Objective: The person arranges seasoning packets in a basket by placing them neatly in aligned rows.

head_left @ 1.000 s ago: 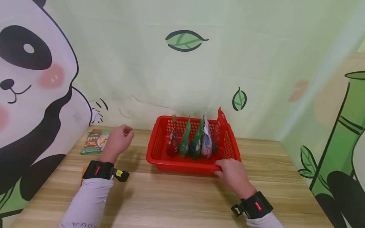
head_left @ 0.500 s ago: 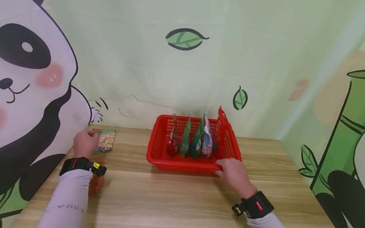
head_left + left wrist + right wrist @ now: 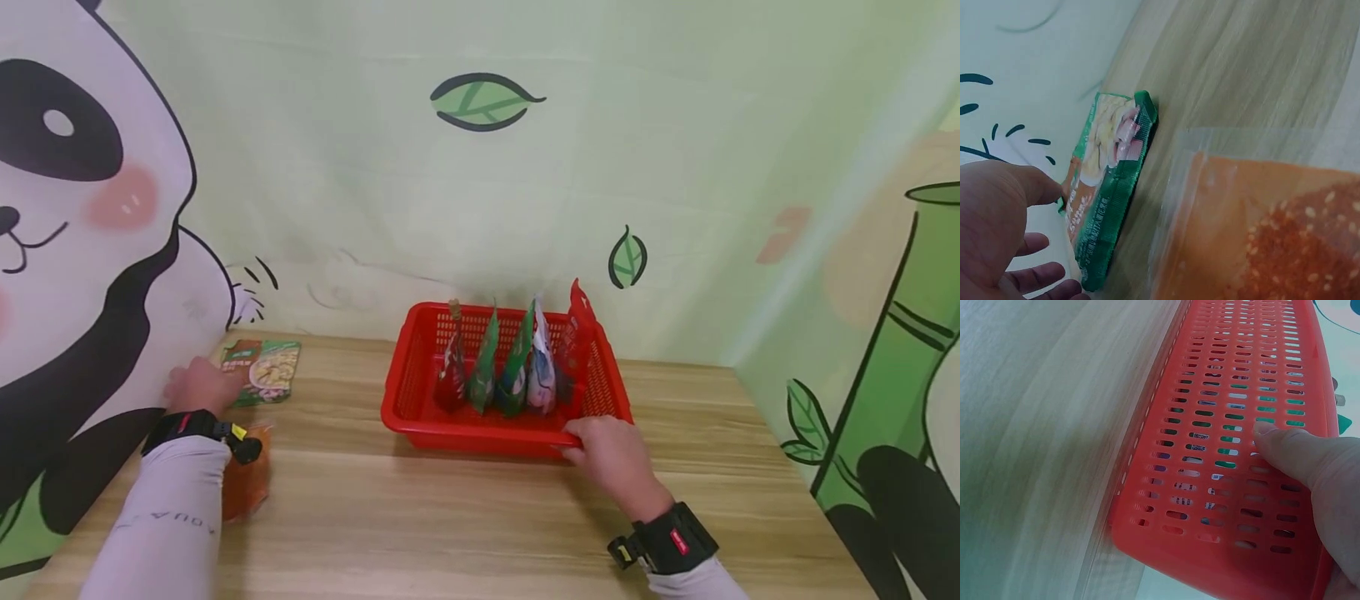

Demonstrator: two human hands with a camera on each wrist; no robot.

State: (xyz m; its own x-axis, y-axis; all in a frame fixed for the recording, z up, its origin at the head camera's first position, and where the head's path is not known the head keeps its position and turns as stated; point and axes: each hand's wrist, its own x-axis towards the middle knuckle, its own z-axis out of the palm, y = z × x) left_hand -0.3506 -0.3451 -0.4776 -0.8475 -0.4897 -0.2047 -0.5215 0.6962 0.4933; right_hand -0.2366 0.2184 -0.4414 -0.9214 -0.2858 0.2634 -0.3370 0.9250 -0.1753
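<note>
My left hand (image 3: 201, 387) is at the left edge of a green and brown food packet (image 3: 264, 372) lying at the back left of the table. In the left wrist view, the thumb (image 3: 1041, 187) reaches to the packet's edge and the other fingers are spread below it; whether they touch it I cannot tell. My right hand (image 3: 615, 462) grips the front right rim of a red plastic basket (image 3: 480, 442), its thumb (image 3: 1285, 447) against the perforated wall. Several bags stand upright in a row in the basket, among them a green packet (image 3: 485, 367) and a red bag (image 3: 577, 342).
A clear packet of orange-red food (image 3: 247, 479), with sesame-like seeds visible in the left wrist view, lies near my left forearm and is partly hidden by it. A printed cloth wall (image 3: 337, 167) rises behind the wooden table (image 3: 420, 525).
My left hand has moved left and slightly down, from over the green and brown packet to its left edge, uncovering more of it. The right hand has stayed on the basket rim.
</note>
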